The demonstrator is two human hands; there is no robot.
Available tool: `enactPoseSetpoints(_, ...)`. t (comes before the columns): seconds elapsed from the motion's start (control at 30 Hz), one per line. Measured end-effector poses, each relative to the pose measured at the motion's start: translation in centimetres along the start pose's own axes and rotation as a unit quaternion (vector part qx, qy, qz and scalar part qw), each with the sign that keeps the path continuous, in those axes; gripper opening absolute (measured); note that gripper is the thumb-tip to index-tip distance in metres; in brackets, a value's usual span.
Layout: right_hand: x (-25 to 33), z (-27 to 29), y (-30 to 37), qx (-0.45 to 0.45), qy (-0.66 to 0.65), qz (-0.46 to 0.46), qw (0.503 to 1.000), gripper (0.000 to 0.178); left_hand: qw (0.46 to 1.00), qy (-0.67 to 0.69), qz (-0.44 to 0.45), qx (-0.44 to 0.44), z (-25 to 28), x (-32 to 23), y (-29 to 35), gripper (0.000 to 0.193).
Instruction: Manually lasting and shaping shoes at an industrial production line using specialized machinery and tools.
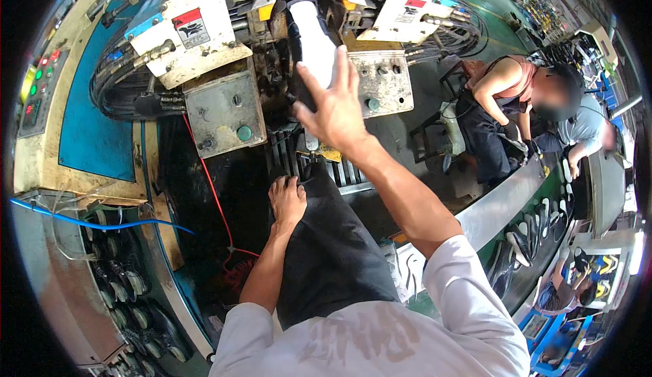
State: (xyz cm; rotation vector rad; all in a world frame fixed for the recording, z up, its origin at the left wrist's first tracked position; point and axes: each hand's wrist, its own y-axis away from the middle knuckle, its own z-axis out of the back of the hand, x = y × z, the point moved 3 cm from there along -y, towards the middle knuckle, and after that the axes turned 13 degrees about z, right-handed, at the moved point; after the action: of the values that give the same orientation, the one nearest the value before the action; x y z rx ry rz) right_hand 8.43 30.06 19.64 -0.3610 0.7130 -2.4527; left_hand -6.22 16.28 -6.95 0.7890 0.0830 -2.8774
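A shoe with a pale white underside (314, 41) and dark sides sits upturned in the middle of a machine, between its two side units. My right hand (334, 109) reaches out to it with fingers spread. Its fingertips are over the shoe's near end; I cannot tell whether they touch it. Nothing is held in that hand. My left hand (288, 202) lies on my dark trousers (333, 241) near the knee, fingers curled in, with no object seen in it.
Metal plates with green buttons (224, 115) flank the shoe, with bundled hoses (112, 78) outside them. Shoes (129, 282) fill a rack at left. At right, a conveyor (502, 190) carries shoes (536, 231). Two people (502, 98) work beside it. A red hose (207, 173) hangs left.
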Motion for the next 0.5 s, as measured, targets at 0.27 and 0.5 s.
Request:
enactPoseSetpoints(0.27,0.0,-1.2,0.7,-0.029,-0.018,0.032,0.999,0.08,1.0,0.012,0.009,-0.005,0.1,-1.0,-0.1,0.031)
enactPoseSetpoints(0.5,-2.8,-4.0,-5.4,-0.042,-0.005,0.011,0.999,0.086,1.0,0.01,0.003,0.006,0.0,-0.8,-0.4,0.031)
